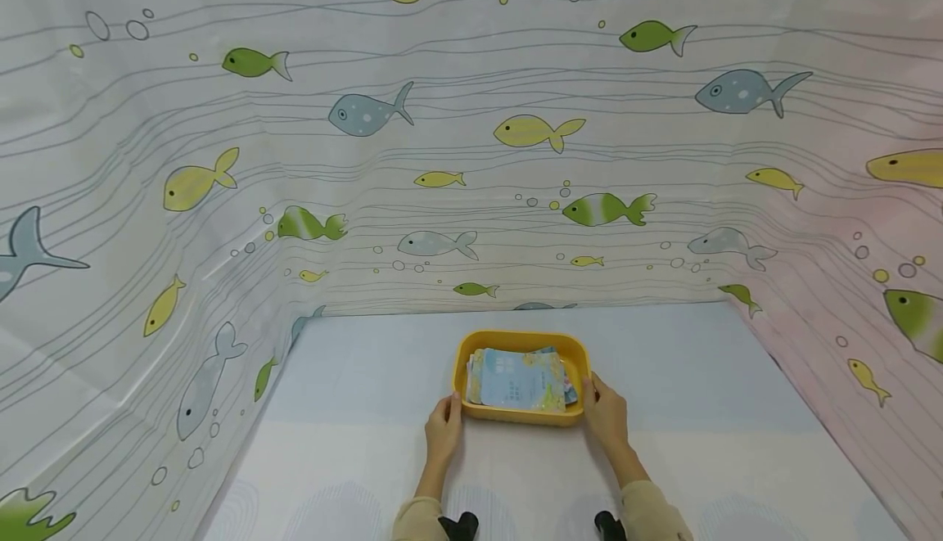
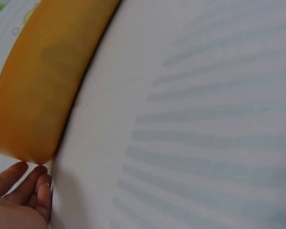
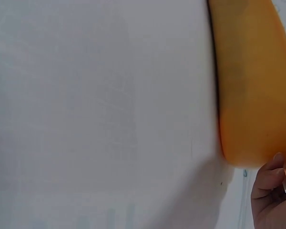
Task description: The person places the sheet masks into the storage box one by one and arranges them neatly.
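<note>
A yellow plastic tray (image 1: 516, 420) sits on the white tabletop, its long side towards me. Inside lies a small stack of light blue printed packets (image 1: 521, 379) with yellow patterned edges. My left hand (image 1: 444, 428) holds the tray at its front left corner; in the left wrist view the bent fingertips (image 2: 42, 171) meet the tray's end wall. On the other side my right hand (image 1: 607, 414) grips the right end near the front corner. The right wrist view has its thumb and curled fingers against the orange-yellow wall (image 3: 252, 95), partly cut off by the frame.
The white table (image 1: 354, 377) carries faint striped round prints near its front. A curtain (image 1: 457, 214) printed with fish and wavy lines encloses the back and both sides. Dark straps (image 1: 461, 526) show by the beige sleeves (image 1: 651, 512).
</note>
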`<state>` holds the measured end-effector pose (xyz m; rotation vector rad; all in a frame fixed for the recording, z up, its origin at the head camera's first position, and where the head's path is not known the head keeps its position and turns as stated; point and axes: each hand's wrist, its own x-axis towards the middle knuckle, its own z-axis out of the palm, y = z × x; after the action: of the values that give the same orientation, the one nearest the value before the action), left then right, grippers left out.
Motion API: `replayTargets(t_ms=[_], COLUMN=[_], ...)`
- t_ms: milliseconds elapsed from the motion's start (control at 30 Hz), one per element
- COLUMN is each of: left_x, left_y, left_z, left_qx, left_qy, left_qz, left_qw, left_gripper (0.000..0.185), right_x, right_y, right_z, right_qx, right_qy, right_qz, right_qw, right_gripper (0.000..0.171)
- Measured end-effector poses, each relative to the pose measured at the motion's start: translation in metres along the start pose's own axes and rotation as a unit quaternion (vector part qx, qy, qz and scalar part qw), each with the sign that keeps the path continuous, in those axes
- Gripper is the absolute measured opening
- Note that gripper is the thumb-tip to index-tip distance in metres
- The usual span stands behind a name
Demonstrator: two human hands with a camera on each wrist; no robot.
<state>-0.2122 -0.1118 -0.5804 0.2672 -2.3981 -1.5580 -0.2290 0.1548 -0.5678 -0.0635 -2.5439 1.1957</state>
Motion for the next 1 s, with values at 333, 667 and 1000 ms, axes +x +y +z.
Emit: replayTargets(t_ms=[333, 667, 1000], left_x=[-0.002, -0.006, -0.010], left_y=[0.000, 0.000, 0.000], left_z=[-0.001, -0.002, -0.004], left_qx=[-0.006, -0.007, -0.011], left_qy=[-0.002, 0.001, 0.001], left_qz=[-0.002, 0.001, 0.001], left_qw=[1.0000, 1.0000, 0.9999], left_gripper=[0.042, 0.041, 0.044], right_x=[-0.008, -0.013, -0.020], right_y=[-0.003, -0.002, -0.002], right_z=[0.000, 0.000, -0.004], right_qx=[-0.002, 0.000, 0.000], right_qy=[0.004, 0.004, -0.017], right_qz=[0.003, 0.007, 0.010], right_qw=[1.000, 1.000, 1.000], right_gripper=[0.036, 0.036, 0.039])
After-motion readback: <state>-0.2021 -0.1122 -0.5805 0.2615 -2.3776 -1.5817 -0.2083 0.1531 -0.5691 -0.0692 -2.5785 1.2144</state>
